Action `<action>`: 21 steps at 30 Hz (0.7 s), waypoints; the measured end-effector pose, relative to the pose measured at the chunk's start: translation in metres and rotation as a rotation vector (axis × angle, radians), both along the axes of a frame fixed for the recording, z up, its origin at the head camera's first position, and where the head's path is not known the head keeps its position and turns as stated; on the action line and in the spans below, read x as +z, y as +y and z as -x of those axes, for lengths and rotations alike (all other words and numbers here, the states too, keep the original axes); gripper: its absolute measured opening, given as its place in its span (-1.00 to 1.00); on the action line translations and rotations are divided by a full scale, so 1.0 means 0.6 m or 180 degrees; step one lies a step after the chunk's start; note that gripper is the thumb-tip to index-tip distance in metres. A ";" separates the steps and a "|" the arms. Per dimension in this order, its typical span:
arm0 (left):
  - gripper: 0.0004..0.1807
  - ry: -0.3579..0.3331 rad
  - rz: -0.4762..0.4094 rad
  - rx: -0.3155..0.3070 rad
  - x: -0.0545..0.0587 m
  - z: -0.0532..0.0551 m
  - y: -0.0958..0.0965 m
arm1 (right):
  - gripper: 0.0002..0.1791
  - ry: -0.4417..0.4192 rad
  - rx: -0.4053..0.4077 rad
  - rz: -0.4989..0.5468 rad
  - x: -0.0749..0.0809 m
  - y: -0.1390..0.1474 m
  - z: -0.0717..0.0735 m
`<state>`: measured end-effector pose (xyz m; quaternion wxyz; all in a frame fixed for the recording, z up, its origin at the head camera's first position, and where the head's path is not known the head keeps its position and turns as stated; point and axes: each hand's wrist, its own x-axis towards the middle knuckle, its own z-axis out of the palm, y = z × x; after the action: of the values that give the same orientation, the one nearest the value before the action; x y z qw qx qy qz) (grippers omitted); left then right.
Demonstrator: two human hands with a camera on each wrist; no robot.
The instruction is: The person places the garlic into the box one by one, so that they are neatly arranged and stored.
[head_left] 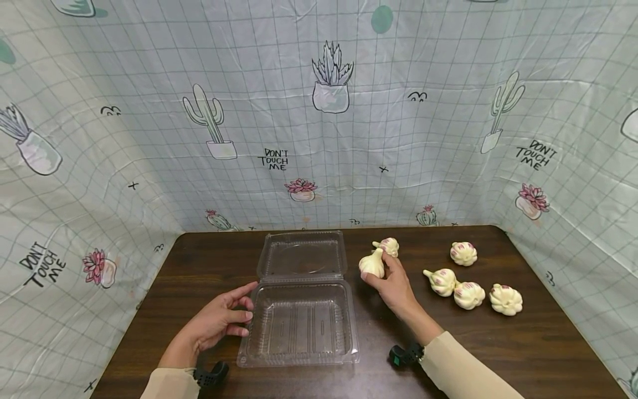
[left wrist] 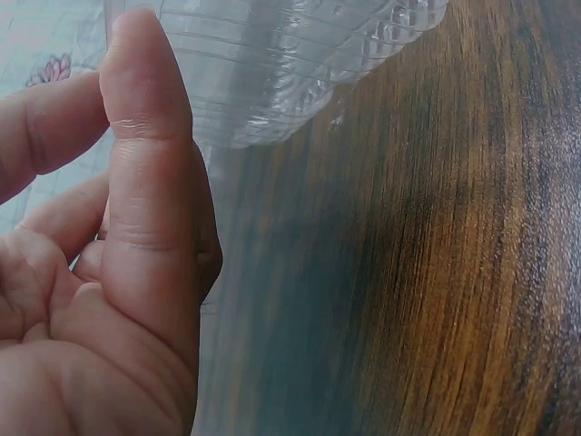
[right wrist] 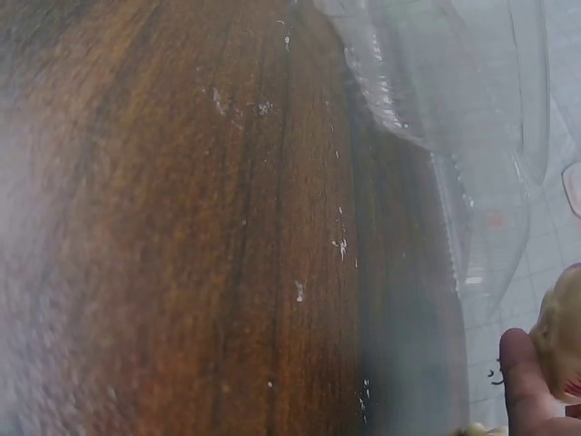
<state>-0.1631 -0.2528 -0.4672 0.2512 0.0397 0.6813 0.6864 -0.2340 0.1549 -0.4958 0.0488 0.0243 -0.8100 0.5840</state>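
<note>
A clear plastic clamshell container (head_left: 302, 327) lies on the table with its lid (head_left: 304, 256) folded back, away from the person. At its left rim is my left hand (head_left: 219, 317), the index fingertip by the hinge corner and the thumb close to the side wall; in the left wrist view the thumb (left wrist: 150, 182) is straight. To the right of the container, my right hand (head_left: 394, 285) pinches a garlic bulb (head_left: 371, 265) between thumb and fingers, its stem pointing up. Part of that bulb (right wrist: 565, 341) shows at the edge of the right wrist view.
Just behind the held bulb lies another garlic bulb (head_left: 390, 246). Several more bulbs, such as the rightmost garlic bulb (head_left: 505, 300), are spread over the right side of the brown wooden table (head_left: 413, 382). A printed curtain (head_left: 359, 183) encloses the back and sides.
</note>
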 end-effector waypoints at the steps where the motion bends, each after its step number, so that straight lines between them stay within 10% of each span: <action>1: -0.10 0.0000 0.0002 0.0000 0.000 0.000 0.000 | -0.27 0.0017 -0.0029 -0.0060 0.000 0.000 -0.001; 12: -0.11 0.0000 0.0035 0.0020 0.001 -0.001 0.002 | -0.28 -0.0171 0.0156 0.0637 0.002 0.001 -0.007; 21: -0.10 0.0007 0.0055 0.0019 0.001 -0.001 0.004 | -0.40 0.0134 0.0035 -0.0078 0.008 0.005 -0.018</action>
<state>-0.1623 -0.2501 -0.4665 0.2488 0.0363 0.6876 0.6811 -0.2235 0.1578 -0.4912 0.0623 0.0416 -0.8157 0.5736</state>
